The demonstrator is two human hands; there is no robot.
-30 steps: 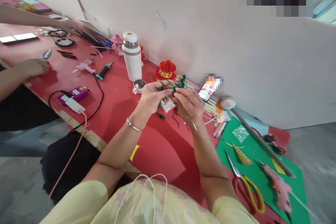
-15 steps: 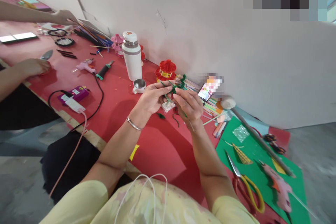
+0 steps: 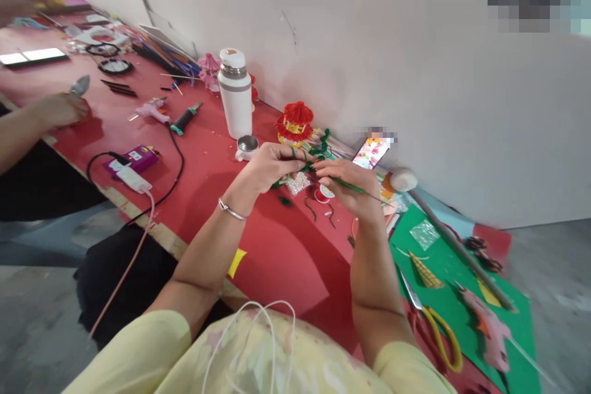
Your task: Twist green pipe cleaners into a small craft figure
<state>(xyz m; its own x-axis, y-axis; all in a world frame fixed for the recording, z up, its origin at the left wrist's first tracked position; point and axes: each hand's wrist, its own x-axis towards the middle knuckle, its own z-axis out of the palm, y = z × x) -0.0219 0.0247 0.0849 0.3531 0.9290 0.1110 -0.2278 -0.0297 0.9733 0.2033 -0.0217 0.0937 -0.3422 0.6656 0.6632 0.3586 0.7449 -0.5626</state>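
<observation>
My left hand (image 3: 272, 166) is closed on a green fuzzy craft piece (image 3: 305, 164), and a curled green part (image 3: 325, 143) of it rises above the fingertips. Facing it from the right, my right hand (image 3: 353, 183) pinches near the same piece, with a thin green stick (image 3: 347, 184) lying between its fingers. The fingertips of both hands nearly meet. Below them are a packet of white beads (image 3: 298, 184), a spool of red thread (image 3: 324, 193) and a small green scrap (image 3: 285, 201) on the red table (image 3: 281, 246).
A white bottle (image 3: 235, 101), metal cup (image 3: 247, 146), red lantern-like craft (image 3: 295, 123) and phone (image 3: 372, 151) stand or lie beyond. Scissors (image 3: 434, 326) and a pink glue gun (image 3: 489, 329) lie right. Another person's hands (image 3: 62, 109) are at left.
My right hand has turned and shifted right, so the green stick and the thread spool now show. The other person's far hand has lifted away to the upper left.
</observation>
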